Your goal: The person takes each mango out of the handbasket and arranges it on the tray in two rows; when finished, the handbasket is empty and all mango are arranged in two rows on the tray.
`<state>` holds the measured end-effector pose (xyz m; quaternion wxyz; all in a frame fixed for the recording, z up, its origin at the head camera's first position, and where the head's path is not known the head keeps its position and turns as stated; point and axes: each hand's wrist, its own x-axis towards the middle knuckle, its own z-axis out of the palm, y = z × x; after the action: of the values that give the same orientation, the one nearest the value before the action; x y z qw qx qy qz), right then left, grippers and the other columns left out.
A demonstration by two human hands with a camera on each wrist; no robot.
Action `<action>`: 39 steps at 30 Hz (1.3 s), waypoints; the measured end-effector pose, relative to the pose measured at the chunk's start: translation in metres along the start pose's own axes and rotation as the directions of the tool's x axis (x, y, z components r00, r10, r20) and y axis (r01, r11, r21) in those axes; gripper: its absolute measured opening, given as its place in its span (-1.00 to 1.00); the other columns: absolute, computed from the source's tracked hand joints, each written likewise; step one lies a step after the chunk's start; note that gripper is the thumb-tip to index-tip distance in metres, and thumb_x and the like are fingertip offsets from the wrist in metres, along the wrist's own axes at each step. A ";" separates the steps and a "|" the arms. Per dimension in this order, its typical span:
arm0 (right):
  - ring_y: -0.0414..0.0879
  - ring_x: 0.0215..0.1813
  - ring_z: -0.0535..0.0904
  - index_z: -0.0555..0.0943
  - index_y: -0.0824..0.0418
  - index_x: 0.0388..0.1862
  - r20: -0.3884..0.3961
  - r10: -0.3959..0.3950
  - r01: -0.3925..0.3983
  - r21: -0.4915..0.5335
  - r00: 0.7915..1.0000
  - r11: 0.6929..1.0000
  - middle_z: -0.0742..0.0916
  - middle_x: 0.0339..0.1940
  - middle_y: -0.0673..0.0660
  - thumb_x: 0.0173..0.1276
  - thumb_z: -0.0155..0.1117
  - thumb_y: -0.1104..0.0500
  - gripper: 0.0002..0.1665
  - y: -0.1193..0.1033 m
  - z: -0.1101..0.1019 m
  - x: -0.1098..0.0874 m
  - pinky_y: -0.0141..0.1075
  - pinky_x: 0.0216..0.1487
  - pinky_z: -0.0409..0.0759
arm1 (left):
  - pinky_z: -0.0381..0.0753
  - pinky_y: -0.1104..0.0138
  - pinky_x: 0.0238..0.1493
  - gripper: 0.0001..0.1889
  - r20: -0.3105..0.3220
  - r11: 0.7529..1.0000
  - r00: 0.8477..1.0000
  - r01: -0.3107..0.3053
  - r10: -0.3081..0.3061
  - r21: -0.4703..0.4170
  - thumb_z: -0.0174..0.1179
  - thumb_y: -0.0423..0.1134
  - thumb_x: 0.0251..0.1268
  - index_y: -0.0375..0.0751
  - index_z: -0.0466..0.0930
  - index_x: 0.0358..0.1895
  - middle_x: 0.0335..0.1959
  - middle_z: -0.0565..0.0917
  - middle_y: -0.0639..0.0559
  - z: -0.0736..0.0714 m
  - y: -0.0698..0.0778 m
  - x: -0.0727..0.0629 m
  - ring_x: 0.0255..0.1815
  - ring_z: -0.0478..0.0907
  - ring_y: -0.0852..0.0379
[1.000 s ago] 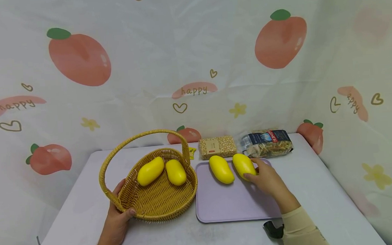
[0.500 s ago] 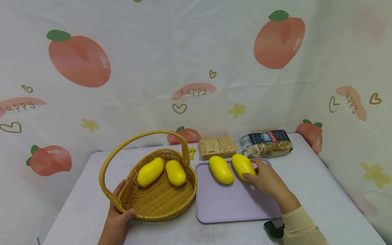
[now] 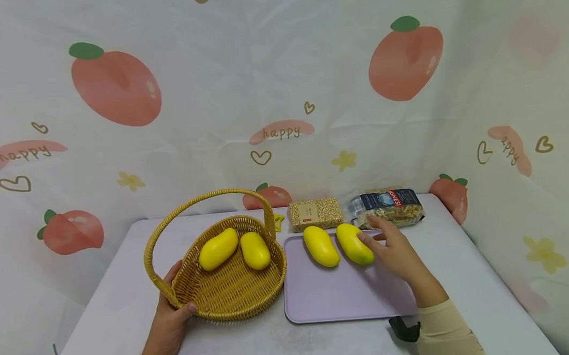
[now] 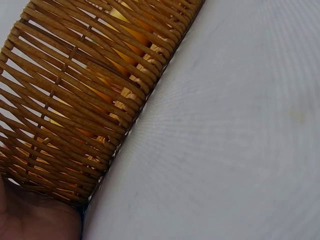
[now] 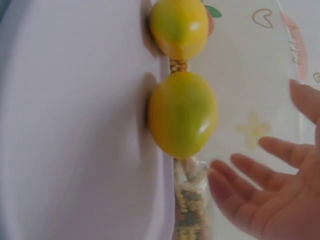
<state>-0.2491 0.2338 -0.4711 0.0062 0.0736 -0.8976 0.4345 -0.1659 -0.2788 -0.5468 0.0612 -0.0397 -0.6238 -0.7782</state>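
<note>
My left hand (image 3: 168,320) grips the near left side of a wicker basket (image 3: 233,301), thumb at the rim. Inside lie two yellow mangoes, one slanted on the left (image 3: 219,249) and a shorter-looking mango (image 3: 255,251) beside it. A lilac tray (image 3: 339,298) to the right carries two more, a left mango (image 3: 321,246) and a right mango (image 3: 353,243). Over the tray's right side, my right hand (image 3: 397,254) hovers near the right mango with spread fingers. The right wrist view shows a gap between that hand (image 5: 280,200) and the greenish-yellow mango (image 5: 183,115).
Behind the tray lie a packet of pale kernels (image 3: 315,213) and a bag of dried pasta (image 3: 394,206). A small yellow packet (image 3: 278,222) sits behind the basket. A dark object (image 3: 403,329) is beside the right sleeve. A printed cloth (image 3: 279,81) hangs behind the table.
My right hand has let go of the right mango and drawn back up and to the right. That mango stays on the tray. The left hand and basket have not moved.
</note>
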 end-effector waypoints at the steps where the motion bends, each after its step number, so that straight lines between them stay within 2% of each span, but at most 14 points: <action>1: 0.44 0.36 0.54 0.25 0.35 0.72 -0.010 -0.015 0.015 0.017 1.000 1.000 0.44 0.56 0.47 0.71 0.23 -0.19 -0.09 -0.001 -0.001 0.000 0.33 0.24 0.61 | 0.52 0.37 0.36 0.02 0.000 1.000 1.000 0.000 0.000 0.001 0.47 -0.36 0.46 0.02 0.00 0.80 0.67 0.19 -0.06 0.000 0.000 0.000 0.51 0.42 0.11; 5: 0.41 0.41 0.52 0.26 0.27 0.73 -0.046 -0.067 0.070 0.075 0.997 0.995 0.47 0.56 0.42 0.77 0.14 -0.14 -0.20 -0.005 -0.002 -0.002 0.41 0.29 0.52 | 0.51 0.37 0.37 0.00 0.002 1.000 1.000 0.001 -0.001 -0.002 0.45 -0.37 0.47 0.04 0.01 0.80 0.67 0.18 -0.06 -0.001 0.000 -0.001 0.51 0.42 0.11; 9: 0.37 0.42 0.51 0.28 0.22 0.73 -0.061 -0.110 0.120 0.177 0.992 0.977 0.50 0.54 0.40 0.82 0.04 -0.06 -0.31 -0.013 -0.003 -0.005 0.35 0.32 0.54 | 0.52 0.37 0.36 -0.01 0.008 1.000 1.000 0.000 0.000 -0.011 0.44 -0.37 0.49 0.06 0.02 0.80 0.67 0.17 -0.07 -0.001 -0.001 -0.002 0.51 0.42 0.10; 11: 0.37 0.42 0.50 0.28 0.22 0.73 -0.061 -0.134 0.145 0.239 0.989 0.960 0.50 0.53 0.39 0.84 -0.03 -0.02 -0.35 -0.017 -0.003 -0.007 0.21 0.33 0.59 | 0.52 0.37 0.36 -0.01 0.008 1.000 1.000 0.002 -0.002 -0.011 0.44 -0.37 0.48 0.06 0.02 0.80 0.67 0.17 -0.07 -0.002 -0.001 -0.002 0.51 0.42 0.10; 15: 0.37 0.44 0.48 0.28 0.20 0.73 -0.061 -0.196 0.205 0.339 0.979 0.918 0.51 0.53 0.33 0.87 -0.17 0.04 -0.40 -0.022 -0.003 -0.010 -0.20 0.28 0.62 | 0.51 0.37 0.37 0.01 0.002 1.000 1.000 0.008 -0.008 -0.006 0.46 -0.37 0.47 0.04 0.01 0.80 0.67 0.17 -0.06 -0.002 0.000 -0.002 0.51 0.41 0.11; 17: 0.35 0.43 0.48 0.29 0.18 0.73 -0.060 -0.229 0.234 0.388 0.972 0.892 0.51 0.53 0.30 0.87 -0.23 0.05 -0.40 -0.025 -0.002 -0.012 -0.29 0.24 0.60 | 0.50 0.37 0.37 0.01 -0.002 1.000 1.000 0.013 -0.013 -0.005 0.46 -0.37 0.47 0.04 0.00 0.80 0.68 0.17 -0.05 -0.001 0.000 -0.002 0.52 0.40 0.11; 24: 0.30 0.42 0.49 0.31 0.13 0.73 -0.034 -0.349 0.306 0.568 0.936 0.765 0.53 0.51 0.24 0.87 -0.36 -0.06 -0.35 -0.038 0.008 -0.019 -0.10 0.27 0.60 | 0.50 0.38 0.37 0.01 -0.010 1.000 1.000 0.024 -0.024 -0.001 0.46 -0.37 0.46 0.07 0.02 0.80 0.68 0.17 -0.05 0.000 0.000 -0.001 0.52 0.40 0.10; 27: 0.28 0.42 0.52 0.35 0.10 0.73 -0.017 -0.393 0.313 0.636 0.919 0.705 0.53 0.50 0.32 0.86 -0.38 -0.10 -0.33 -0.044 0.016 -0.021 -0.02 0.29 0.60 | 0.51 0.38 0.37 0.02 -0.007 1.000 1.000 0.018 -0.018 -0.005 0.47 -0.37 0.45 0.07 0.02 0.80 0.68 0.17 -0.07 -0.001 -0.001 0.001 0.52 0.40 0.09; 30: 0.28 0.41 0.52 0.33 0.15 0.73 0.001 -0.439 0.317 0.691 0.898 0.649 0.51 0.49 0.39 0.86 -0.39 -0.14 -0.29 -0.048 0.026 -0.022 0.01 0.31 0.59 | 0.51 0.37 0.37 0.01 0.001 1.000 1.000 0.008 -0.008 -0.015 0.48 -0.36 0.44 0.07 0.03 0.80 0.67 0.18 -0.08 -0.002 -0.002 0.001 0.52 0.40 0.08; 33: 0.28 0.42 0.51 0.27 0.22 0.74 0.028 -0.472 0.307 0.726 0.881 0.615 0.49 0.51 0.40 0.85 -0.41 -0.17 -0.24 -0.051 0.035 -0.023 0.01 0.31 0.58 | 0.51 0.36 0.37 0.02 0.010 1.000 1.000 -0.002 0.002 -0.023 0.49 -0.35 0.44 0.05 0.02 0.80 0.67 0.19 -0.11 -0.002 -0.002 0.002 0.51 0.41 0.08; 34: 0.31 0.42 0.50 0.24 0.27 0.74 0.037 -0.481 0.304 0.732 0.876 0.610 0.48 0.51 0.41 0.84 -0.43 -0.19 -0.21 -0.052 0.038 -0.023 0.03 0.31 0.58 | 0.51 0.36 0.37 0.02 0.012 1.000 1.000 -0.004 0.004 -0.024 0.49 -0.35 0.43 0.04 0.02 0.80 0.67 0.19 -0.11 -0.002 -0.002 0.001 0.51 0.41 0.08; 39: 0.40 0.43 0.48 0.23 0.27 0.75 0.091 -0.475 0.248 0.758 0.875 0.603 0.47 0.51 0.46 0.84 -0.43 -0.20 -0.20 -0.057 0.051 -0.025 0.11 0.30 0.57 | 0.52 0.36 0.36 0.02 0.011 1.000 1.000 -0.003 0.004 -0.025 0.48 -0.35 0.44 0.05 0.02 0.80 0.67 0.19 -0.12 -0.002 -0.003 0.001 0.50 0.42 0.08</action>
<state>-0.2140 0.1625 -0.4600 -0.0632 0.3132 -0.6072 0.7275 -0.1673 -0.2801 -0.5496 0.0587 -0.0457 -0.6144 -0.7855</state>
